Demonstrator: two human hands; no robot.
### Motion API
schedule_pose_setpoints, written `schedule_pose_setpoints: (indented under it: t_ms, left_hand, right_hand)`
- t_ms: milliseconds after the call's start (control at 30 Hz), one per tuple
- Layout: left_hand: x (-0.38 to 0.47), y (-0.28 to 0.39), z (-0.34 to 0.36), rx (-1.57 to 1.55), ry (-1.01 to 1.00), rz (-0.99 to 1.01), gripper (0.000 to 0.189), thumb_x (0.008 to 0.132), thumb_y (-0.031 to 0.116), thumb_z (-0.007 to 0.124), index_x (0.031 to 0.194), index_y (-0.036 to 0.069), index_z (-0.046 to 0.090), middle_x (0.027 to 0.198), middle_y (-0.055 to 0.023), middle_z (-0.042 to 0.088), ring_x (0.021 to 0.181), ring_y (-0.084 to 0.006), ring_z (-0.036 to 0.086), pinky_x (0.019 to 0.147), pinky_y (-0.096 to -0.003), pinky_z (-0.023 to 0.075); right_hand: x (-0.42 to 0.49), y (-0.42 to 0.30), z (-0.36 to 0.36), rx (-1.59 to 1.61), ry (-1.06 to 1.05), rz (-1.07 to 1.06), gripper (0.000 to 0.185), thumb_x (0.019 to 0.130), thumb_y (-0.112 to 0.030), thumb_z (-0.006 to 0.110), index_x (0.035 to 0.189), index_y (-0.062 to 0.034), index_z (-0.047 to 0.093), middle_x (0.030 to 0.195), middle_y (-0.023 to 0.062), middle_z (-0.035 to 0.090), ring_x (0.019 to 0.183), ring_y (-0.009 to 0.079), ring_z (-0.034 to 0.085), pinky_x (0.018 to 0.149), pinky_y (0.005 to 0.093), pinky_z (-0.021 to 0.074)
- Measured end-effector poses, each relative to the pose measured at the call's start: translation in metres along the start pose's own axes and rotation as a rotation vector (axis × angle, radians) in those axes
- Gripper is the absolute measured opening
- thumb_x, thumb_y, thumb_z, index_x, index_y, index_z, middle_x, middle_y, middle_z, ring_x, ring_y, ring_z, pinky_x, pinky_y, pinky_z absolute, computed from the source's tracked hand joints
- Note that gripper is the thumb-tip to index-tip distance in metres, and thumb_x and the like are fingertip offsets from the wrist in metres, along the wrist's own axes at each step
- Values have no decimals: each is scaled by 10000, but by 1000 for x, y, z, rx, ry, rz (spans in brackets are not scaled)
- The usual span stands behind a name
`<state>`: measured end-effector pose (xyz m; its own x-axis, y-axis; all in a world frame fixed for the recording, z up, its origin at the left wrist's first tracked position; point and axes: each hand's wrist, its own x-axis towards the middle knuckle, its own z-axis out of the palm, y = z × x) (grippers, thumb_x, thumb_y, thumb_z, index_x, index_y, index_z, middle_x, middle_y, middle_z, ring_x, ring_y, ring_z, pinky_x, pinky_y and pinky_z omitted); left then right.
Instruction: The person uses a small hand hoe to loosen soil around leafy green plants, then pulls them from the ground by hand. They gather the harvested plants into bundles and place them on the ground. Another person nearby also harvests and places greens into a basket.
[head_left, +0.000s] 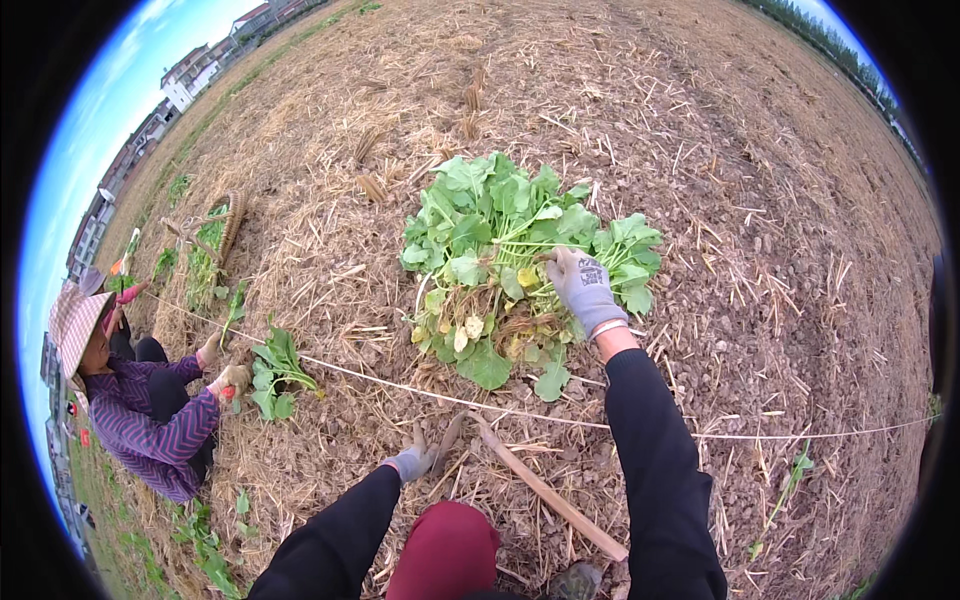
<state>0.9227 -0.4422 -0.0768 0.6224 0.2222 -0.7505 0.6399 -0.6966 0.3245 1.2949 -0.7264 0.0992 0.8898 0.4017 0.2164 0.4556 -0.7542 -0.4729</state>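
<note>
My right hand (581, 285), in a grey work glove, reaches into the right side of a heap of green leafy seedlings (476, 217). Its fingertips are among the stems; whether they grip one is hidden. Yellowed leaves and brown roots (465, 304) show along the heap's near side. Lower left, my gloved left hand (411, 459) is near the ground with its fingers apart and nothing visible in them. Close beside it is the head of a hoe-like hand tool (450, 435). That tool's wooden handle (555, 495) slants down to the right across the soil.
A taut string (390, 383) crosses the straw-littered field (750, 315) between me and the heap. At left a crouching person in a patterned hat (150, 420) holds a seedling, beside more plants (277, 367). Farther off are a wicker basket (232, 225) and another person (124, 315).
</note>
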Motion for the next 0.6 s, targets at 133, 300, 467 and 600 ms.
schedule_pose_setpoints:
  t_ms: [133, 300, 467, 600]
  left_hand:
    - [20, -17, 14, 43, 25, 1, 919, 1009, 468, 424, 1525, 34, -200, 1501, -487, 12, 1387, -525, 327, 1168, -404, 287]
    - [23, -19, 7, 265, -59, 77, 916, 998, 406, 461, 1487, -70, -152, 1204, -369, 471, 1151, -471, 529, 949, -448, 425]
    - [18, -8, -8, 115, -152, -12, 987, 991, 524, 435, 1505, -51, -180, 1432, -477, 279, 1341, -499, 414, 1106, -419, 362]
    - [30, -15, -7, 58, -206, 72, 1025, 987, 534, 448, 1473, -129, -166, 1317, -454, 460, 1306, -464, 476, 1053, -425, 411]
  right_hand:
    - [36, -4, -14, 146, 168, -77, 294, 913, -199, 613, 1180, -83, 575, 948, 186, 659, 855, 376, 656, 721, 457, 522]
    - [66, -44, 11, -100, -154, -245, 396, 991, -143, 464, 1346, -290, 558, 1133, 158, 666, 976, 352, 682, 815, 454, 555]
    - [73, -56, 30, -32, -100, -191, 189, 867, -210, 648, 1050, -163, 666, 952, 156, 676, 914, 351, 674, 786, 449, 546]
    - [93, -37, -51, 359, 358, -74, 199, 906, -116, 634, 1094, -54, 655, 867, 143, 671, 784, 248, 644, 736, 380, 511]
